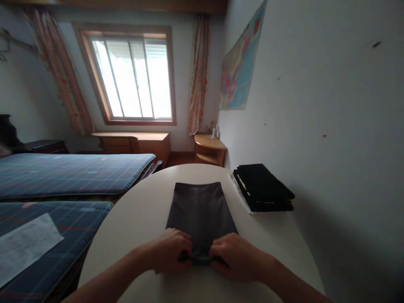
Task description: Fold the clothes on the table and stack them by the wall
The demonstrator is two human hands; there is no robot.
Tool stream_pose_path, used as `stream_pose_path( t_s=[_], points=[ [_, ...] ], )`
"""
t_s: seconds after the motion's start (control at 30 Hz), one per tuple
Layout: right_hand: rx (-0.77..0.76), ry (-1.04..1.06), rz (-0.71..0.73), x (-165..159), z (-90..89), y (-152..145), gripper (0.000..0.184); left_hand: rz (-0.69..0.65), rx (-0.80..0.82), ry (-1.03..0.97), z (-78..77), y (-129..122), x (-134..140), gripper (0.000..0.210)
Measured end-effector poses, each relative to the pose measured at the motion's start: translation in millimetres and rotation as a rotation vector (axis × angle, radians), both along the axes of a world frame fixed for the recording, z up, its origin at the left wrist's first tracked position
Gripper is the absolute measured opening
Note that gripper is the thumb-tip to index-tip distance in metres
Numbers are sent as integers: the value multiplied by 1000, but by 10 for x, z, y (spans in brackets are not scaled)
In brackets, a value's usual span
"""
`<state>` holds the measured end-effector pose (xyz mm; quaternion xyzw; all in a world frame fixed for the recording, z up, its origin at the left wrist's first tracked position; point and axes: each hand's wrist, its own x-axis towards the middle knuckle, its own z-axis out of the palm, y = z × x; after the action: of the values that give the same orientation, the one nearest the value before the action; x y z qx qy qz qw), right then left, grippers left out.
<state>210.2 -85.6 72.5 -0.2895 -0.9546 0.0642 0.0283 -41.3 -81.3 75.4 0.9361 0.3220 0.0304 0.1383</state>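
A dark grey, flat oblong piece of soft fabric-like material (200, 210) lies lengthwise on the round white table (135, 227), its far edge straight and its kind not clear. My left hand (172, 251) is closed on the left of its near end, fingers curled under. At the right of the same end, my right hand (235, 255) grips it in the same way. Between the two fists the near edge forms a dark band, raised or rolled. My fingertips are partly hidden by my knuckles.
A stack of black folded items (263, 187) with white sheets beneath stands at the table's right, near the wall (331, 105). To the left are two plaid mattresses (72, 172), one with a printed paper (30, 246) on it. Wooden desks (151, 143) stand under the window.
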Motion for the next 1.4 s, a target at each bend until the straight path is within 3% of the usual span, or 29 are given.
stream_pose_path(
  t_s=[0.13, 0.2, 0.27, 0.37, 0.47, 0.57, 0.63, 0.73, 0.83, 1.0, 1.13, 1.3, 1.4],
  points=[
    [-302, -93, 197, -50, -34, -324, 9, -162, -442, 107, -54, -267, 11, 17],
    [-377, -147, 194, -80, -99, -386, 13, -199, -546, 145, -85, -303, 34, 25],
    [-432, -137, 175, -88, -104, -352, 7, -142, -583, 88, -53, -249, 68, 22],
    [-409, 40, 54, -53, 8, -132, 11, 30, -416, -125, 77, -24, 134, 22],
    [-185, 235, -209, 9, 82, 211, 25, 113, -114, -297, 110, 299, 203, 33],
    [28, 241, -434, 88, -63, 549, 49, 209, 56, -207, -72, 616, 253, 52],
    [38, 177, -602, 155, -260, 718, 59, 303, 109, -102, -261, 780, 271, 57],
    [-42, 130, -702, 255, -538, 865, 64, 381, 113, -42, -490, 936, 274, 61],
    [-32, 159, -691, 322, -650, 934, 60, 403, 109, -72, -541, 1033, 236, 62],
    [-6, 231, -677, 405, -545, 1066, 56, 431, -5, -70, -367, 1226, 29, 69],
    [-113, 240, -679, 476, -430, 1233, 48, 429, -119, -34, -248, 1413, -153, 62],
    [-295, 232, -734, 488, -317, 1395, 38, 462, -250, 0, -215, 1584, -225, 49],
    [-328, 243, -728, 473, -256, 1452, 35, 472, -261, -26, -204, 1633, -222, 45]
  ],
)
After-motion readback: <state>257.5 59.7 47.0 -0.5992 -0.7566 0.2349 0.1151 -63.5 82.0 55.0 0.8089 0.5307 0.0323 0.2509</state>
